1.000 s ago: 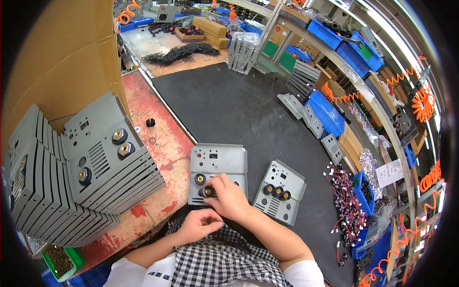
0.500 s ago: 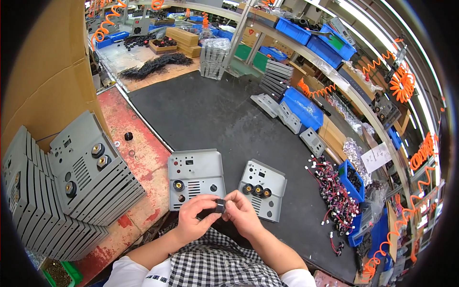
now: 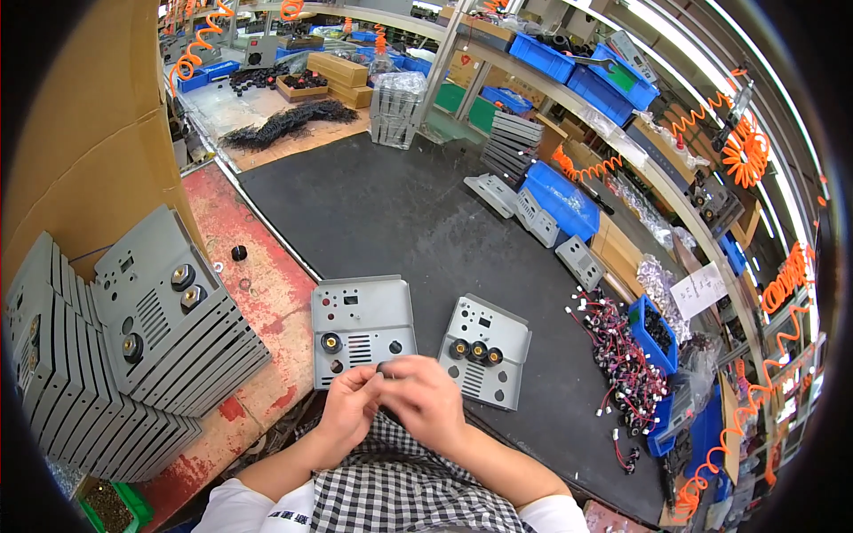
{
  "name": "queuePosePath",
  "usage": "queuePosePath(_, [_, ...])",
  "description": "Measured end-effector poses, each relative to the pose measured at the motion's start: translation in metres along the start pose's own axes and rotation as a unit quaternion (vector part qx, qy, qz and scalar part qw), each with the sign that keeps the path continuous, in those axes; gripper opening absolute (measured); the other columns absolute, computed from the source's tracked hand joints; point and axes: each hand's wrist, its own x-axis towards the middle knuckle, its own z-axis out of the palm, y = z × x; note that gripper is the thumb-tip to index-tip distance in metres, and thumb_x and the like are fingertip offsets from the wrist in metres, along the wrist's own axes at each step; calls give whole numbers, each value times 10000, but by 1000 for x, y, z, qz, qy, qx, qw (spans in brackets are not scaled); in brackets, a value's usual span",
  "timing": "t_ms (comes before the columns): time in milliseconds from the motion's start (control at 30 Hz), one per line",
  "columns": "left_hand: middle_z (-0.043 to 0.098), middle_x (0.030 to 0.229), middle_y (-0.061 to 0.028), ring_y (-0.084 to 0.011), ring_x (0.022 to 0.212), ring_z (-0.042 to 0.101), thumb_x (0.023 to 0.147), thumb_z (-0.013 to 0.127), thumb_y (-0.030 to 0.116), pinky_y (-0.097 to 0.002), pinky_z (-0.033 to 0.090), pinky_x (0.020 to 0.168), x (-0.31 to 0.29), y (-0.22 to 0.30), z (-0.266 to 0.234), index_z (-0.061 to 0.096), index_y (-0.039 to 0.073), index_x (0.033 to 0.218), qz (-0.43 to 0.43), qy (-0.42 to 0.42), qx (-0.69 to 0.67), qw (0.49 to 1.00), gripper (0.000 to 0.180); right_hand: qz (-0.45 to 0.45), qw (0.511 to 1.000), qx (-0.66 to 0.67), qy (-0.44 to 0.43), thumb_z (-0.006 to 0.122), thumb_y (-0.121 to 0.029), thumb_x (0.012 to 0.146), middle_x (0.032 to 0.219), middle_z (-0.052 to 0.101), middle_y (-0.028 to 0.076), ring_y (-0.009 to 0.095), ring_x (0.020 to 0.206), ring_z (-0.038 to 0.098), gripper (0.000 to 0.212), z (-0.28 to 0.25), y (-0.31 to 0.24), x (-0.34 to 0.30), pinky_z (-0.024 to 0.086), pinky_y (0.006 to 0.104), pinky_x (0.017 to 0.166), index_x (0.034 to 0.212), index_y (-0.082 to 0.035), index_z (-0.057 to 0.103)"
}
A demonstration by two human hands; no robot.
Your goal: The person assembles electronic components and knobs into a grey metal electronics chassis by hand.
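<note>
A small black round part (image 3: pixel 384 367) shows at the fingertips where my two hands meet, above the near edge of the bench. My left hand (image 3: pixel 348 410) pinches it from below and the left. Curled over it from the right is my right hand (image 3: pixel 426 401), its fingers slightly blurred and hiding most of the part. Just beyond my hands lies a grey metal panel (image 3: pixel 382 306) with one black, brass-centred socket (image 3: pixel 331 343) fitted. To its right a second grey panel (image 3: pixel 508 355) carries a row of three such sockets (image 3: pixel 479 350).
Stacked grey panels (image 3: pixel 191 355) stand at the left beside a cardboard sheet (image 3: pixel 89 133). A black cap (image 3: pixel 239 253) lies on the worn red surface (image 3: pixel 275 306). At the right are piled wired connectors (image 3: pixel 622 364), a blue bin (image 3: pixel 562 202) and a shelf rack (image 3: pixel 569 93).
My right hand has turned inward and moved left over the black part. The part has shifted slightly left and up, and is now mostly covered. The panels have stayed put.
</note>
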Motion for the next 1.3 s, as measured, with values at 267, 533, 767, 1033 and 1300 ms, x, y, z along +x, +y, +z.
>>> queuePosePath(267, [648, 914, -84, -167, 816, 621, 919, 525, 100, -295, 502, 772, -4, 4, 0, 595, 48, 880, -144, 20, -166, 975, 95, 173, 972, 46, -151, 772, -181, 689, 1034, 630, 116, 236, 826, 641, 445, -22, 48, 12, 517, 343, 763, 1083, -38, 624])
queuePosePath(533, [629, 970, -65, -151, 912, 590, 927, 525, 126, -309, 461, 877, -15, -3, -11, 601, 52, 899, -196, 15, -157, 968, 110, -4, 977, -33, -212, 708, -142, 728, 963, 609, 111, 271, 766, 643, 350, -12, 15, 5, 542, 342, 648, 1056, -76, 607])
queuePosePath(767, [619, 961, -57, -159, 900, 588, 937, 500, 113, -323, 462, 852, -31, -26, -45, 587, 54, 920, -222, 6, -196, 955, 106, -32, 961, -91, -259, 733, -133, 708, 949, 625, 103, 234, 702, 651, 304, 2, 26, -9, 541, 313, 592, 986, -66, 630])
queuePosePath(1033, [600, 1063, -66, -195, 957, 594, 941, 466, 181, -345, 512, 837, 25, -59, -59, 541, 94, 1119, -237, 129, -184, 945, 211, 33, 985, -63, -160, 730, -79, 718, 951, 618, 106, 176, 681, 636, 332, 8, 47, 2, 533, 270, 607, 1031, -38, 630])
queuePosePath(1300, [590, 1038, -83, -210, 946, 595, 957, 392, 267, -364, 522, 844, 51, -50, -47, 525, 65, 1090, -241, -10, -281, 929, 276, 175, 958, 98, -203, 702, -45, 759, 976, 636, 85, 114, 741, 636, 307, 6, 41, -11, 528, 234, 652, 1058, -24, 636])
